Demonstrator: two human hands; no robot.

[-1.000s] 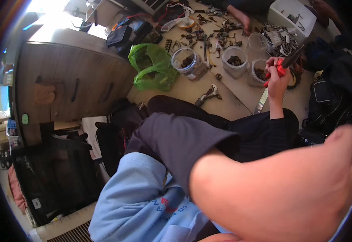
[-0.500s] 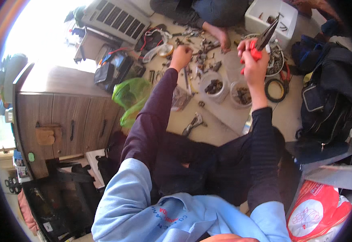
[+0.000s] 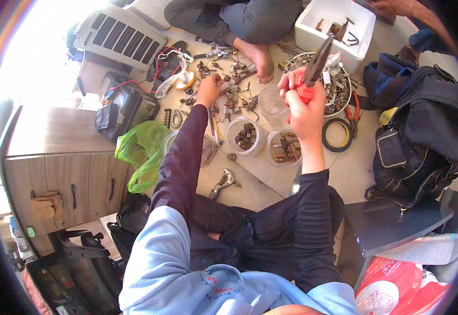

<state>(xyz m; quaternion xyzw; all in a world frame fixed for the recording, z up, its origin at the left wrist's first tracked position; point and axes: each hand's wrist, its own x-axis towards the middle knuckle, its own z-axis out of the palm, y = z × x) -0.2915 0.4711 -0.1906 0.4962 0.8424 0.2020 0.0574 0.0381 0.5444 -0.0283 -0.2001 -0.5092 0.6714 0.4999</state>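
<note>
My right hand (image 3: 306,107) is closed round the red handles of a pair of long-nosed pliers (image 3: 319,64), whose dark jaws point up and away from me. Farther left, my left hand (image 3: 208,91) reaches down into small metal fittings (image 3: 231,89) strewn over the floor. Its fingers are curled together, and whatever they grip is too small to make out. Nearer to me stand clear plastic tubs: one tub (image 3: 245,153) holds dark fittings, another tub (image 3: 284,164) brass-coloured pieces. An empty-looking clear tub (image 3: 272,107) is beside my right hand.
Beyond my right hand sits a round container (image 3: 345,107) of metal parts. Close by lie black tape (image 3: 337,135) and red-handled pliers (image 3: 353,113). A white foam box (image 3: 313,39), a black bag (image 3: 418,142), a green plastic bag (image 3: 144,137) and a person's bare foot (image 3: 255,56) surround the parts.
The whole view has shifted, so the scene sits farther left and the nearer floor lower. My right hand keeps hold of the pliers; my left hand stays among the fittings.
</note>
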